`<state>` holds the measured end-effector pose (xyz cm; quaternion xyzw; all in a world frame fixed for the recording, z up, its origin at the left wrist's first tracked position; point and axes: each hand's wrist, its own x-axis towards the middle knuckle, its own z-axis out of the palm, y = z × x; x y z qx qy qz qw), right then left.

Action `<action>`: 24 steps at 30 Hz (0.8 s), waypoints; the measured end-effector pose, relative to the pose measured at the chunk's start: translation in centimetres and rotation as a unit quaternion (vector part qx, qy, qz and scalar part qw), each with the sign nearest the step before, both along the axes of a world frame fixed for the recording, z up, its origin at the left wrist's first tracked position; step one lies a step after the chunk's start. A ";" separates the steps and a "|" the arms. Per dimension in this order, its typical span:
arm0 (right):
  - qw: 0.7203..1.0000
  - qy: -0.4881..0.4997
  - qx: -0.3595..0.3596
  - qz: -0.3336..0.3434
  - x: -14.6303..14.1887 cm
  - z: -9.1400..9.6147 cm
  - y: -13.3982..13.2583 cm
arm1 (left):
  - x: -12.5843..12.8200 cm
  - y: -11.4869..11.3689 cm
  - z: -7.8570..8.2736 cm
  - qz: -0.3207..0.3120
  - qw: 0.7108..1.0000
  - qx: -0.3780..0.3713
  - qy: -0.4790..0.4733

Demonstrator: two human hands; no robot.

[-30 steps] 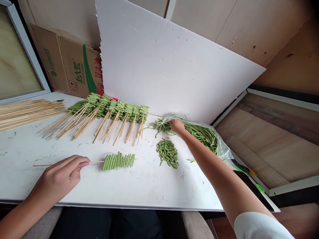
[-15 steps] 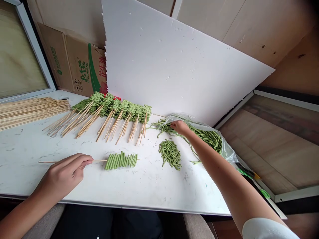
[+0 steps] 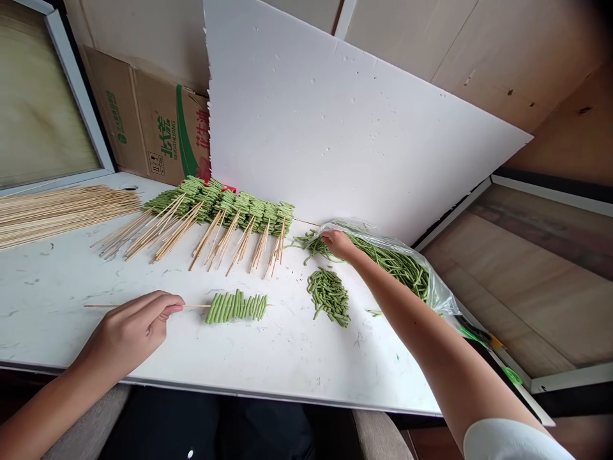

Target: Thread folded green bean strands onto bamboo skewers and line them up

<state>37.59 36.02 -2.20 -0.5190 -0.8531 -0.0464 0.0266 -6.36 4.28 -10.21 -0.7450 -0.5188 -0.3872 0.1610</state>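
My left hand pinches a thin wooden skewer that lies flat on the white table. A row of short green bean pieces is threaded on the skewer's right end. My right hand reaches across to the mouth of a clear plastic bag full of long green beans, its fingers closed on the bean ends. A small heap of cut bean pieces lies just below that hand.
Finished bean skewers lie in a fanned row at the back. A pile of bare skewers is at the far left. A white foam board leans behind, beside a cardboard box. A low wooden ledge runs right.
The view has shifted slightly, so everything sits a little further right and up. My right hand stays at the bag mouth among the beans. My left hand keeps its pinch on the skewer.
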 end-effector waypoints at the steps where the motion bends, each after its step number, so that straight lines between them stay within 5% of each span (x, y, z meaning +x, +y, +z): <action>1: 1.000 -0.006 -0.001 -0.001 -0.2 0.0 0.0 | 0.0 0.0 -0.1 -0.002 1.000 -0.001 -0.005; 14: 0.995 -0.095 0.002 0.001 0.3 1.6 0.5 | -0.4 0.2 -1.0 -0.006 1.000 -0.011 -0.007; 24: 0.996 -0.083 0.022 -0.040 2.4 4.9 1.7 | -0.4 0.1 -0.9 0.000 1.000 -0.020 -0.009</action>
